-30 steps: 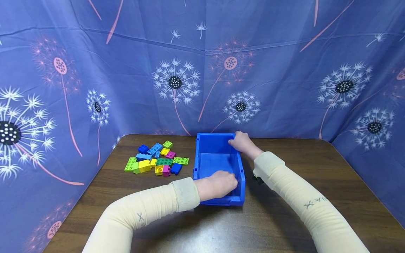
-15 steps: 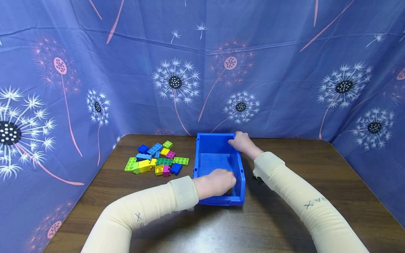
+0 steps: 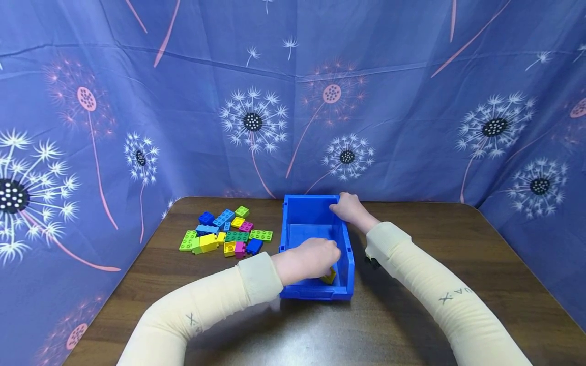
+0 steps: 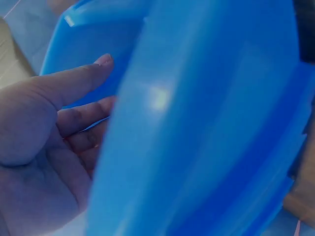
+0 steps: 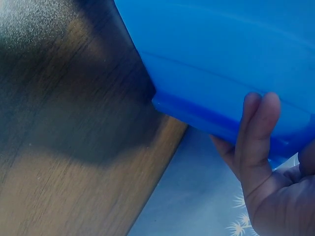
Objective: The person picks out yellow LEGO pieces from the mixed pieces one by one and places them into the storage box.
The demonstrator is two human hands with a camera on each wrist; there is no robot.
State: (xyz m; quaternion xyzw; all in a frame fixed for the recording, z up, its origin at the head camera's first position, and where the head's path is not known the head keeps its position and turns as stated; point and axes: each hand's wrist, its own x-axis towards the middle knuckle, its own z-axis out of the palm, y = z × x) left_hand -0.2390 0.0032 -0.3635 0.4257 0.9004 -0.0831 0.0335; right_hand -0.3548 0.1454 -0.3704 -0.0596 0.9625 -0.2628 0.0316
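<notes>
A blue plastic bin (image 3: 316, 293) stands on the wooden table, its long side pointing away from me. My left hand (image 3: 309, 260) reaches over its left wall, close above a yellow toy brick (image 3: 328, 277) on the bin floor near the front. In the left wrist view the thumb (image 4: 83, 78) stands apart from loosely bent fingers with nothing seen between them; the bin wall hides part of the fingers. At the far right corner my right hand (image 3: 350, 207) grips the bin's rim, two fingers (image 5: 258, 132) lying along the wall in the right wrist view.
Left of the bin lies a loose group of toy building bricks, among them a dark green brick (image 3: 237, 236), a light green plate (image 3: 187, 241) and a blue brick (image 3: 254, 246). A blue dandelion-patterned cloth (image 3: 206, 101) hangs behind the table (image 3: 435, 234).
My left hand has risen a little and drawn back left inside the bin, bringing the yellow brick on its floor into view. The right hand keeps its grip on the corner.
</notes>
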